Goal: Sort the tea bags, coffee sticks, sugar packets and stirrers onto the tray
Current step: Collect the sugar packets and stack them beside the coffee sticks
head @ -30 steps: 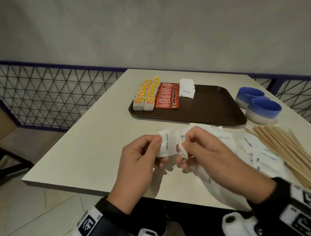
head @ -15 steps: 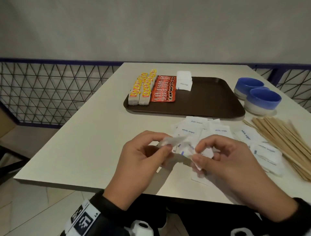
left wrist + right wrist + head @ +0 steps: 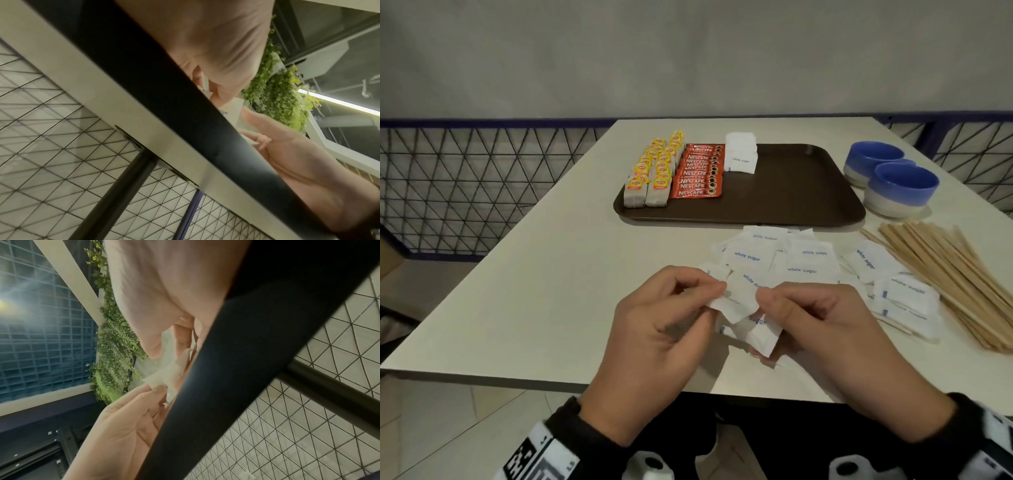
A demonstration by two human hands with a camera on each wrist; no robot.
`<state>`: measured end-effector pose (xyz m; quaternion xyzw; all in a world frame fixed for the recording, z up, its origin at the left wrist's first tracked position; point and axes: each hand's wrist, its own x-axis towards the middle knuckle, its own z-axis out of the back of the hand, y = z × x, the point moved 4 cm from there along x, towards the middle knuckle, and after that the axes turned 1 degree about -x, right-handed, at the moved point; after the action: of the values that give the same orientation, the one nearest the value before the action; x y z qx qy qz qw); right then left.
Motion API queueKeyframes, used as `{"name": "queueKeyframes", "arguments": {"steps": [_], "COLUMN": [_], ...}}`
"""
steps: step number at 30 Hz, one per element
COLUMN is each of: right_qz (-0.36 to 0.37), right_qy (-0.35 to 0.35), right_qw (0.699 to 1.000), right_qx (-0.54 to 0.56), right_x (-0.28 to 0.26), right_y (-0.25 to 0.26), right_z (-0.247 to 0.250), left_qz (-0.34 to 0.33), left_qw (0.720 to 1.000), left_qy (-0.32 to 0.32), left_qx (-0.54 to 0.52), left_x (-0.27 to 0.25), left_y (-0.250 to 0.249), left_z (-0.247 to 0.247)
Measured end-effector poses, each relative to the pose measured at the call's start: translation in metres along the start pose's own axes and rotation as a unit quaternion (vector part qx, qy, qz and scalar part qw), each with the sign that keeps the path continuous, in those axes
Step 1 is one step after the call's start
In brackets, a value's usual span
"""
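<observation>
Both hands over the near edge of the pale surface (image 3: 524,274). Left hand (image 3: 654,346) has thumb and fingers curled, its grip pinching the left corner of a few white sugar packets (image 3: 739,298) held above the surface. Right hand (image 3: 825,329) likewise curled, its grip pinching the right side of the same small bunch, with another packet tucked under its fingers. The right wrist view shows the thumb pressed onto the white paper (image 3: 164,369); the left wrist view shows only a sliver of packet between the fingers, mostly hidden by the surface edge. Just beyond the hands, loose sugar packets (image 3: 784,257) lie scattered and overlapping on the surface, print reading "white sugar". To their right, a fan of wooden stirrers (image 3: 945,274), some packets touching it. Brown tray (image 3: 791,192) farther back: two rows of yellow-tagged tea bags (image 3: 650,174) at its left end, a row of red coffee sticks (image 3: 698,171) just beside them, then a short stack of sugar packets (image 3: 741,154) next to those. Rest of the tray bare brown. Two blue-and-white bowls (image 3: 893,181) stand right of the tray, touching each other.
</observation>
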<state>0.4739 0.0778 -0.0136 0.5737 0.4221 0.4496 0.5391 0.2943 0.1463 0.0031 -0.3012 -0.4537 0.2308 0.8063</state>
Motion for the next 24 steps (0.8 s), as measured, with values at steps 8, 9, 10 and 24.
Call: {"name": "queueKeyframes", "arguments": {"steps": [8,9,10,24], "right_qz": [-0.014,-0.012,-0.009,-0.016], "right_qy": [-0.007,-0.002,0.0,-0.002], "right_qw": [0.999,0.999,0.999,0.999], "right_qx": [0.039,0.045,0.051,0.044], "right_x": [0.001,0.0,-0.001,-0.002], "right_y": [-0.004,-0.003,-0.002,0.0], "right_z": [0.002,0.003,0.003,-0.003], "left_qz": [0.043,0.082,0.119,0.238], "left_qw": [0.993,0.987,0.977,0.945], "left_qy": [0.084,0.074,0.066,0.066], "left_qx": [-0.064,-0.117,-0.164,-0.216], "left_x": [0.001,0.002,0.002,0.006], "left_y": [0.001,0.003,0.005,0.006], "left_z": [-0.004,-0.003,-0.002,-0.006]}}
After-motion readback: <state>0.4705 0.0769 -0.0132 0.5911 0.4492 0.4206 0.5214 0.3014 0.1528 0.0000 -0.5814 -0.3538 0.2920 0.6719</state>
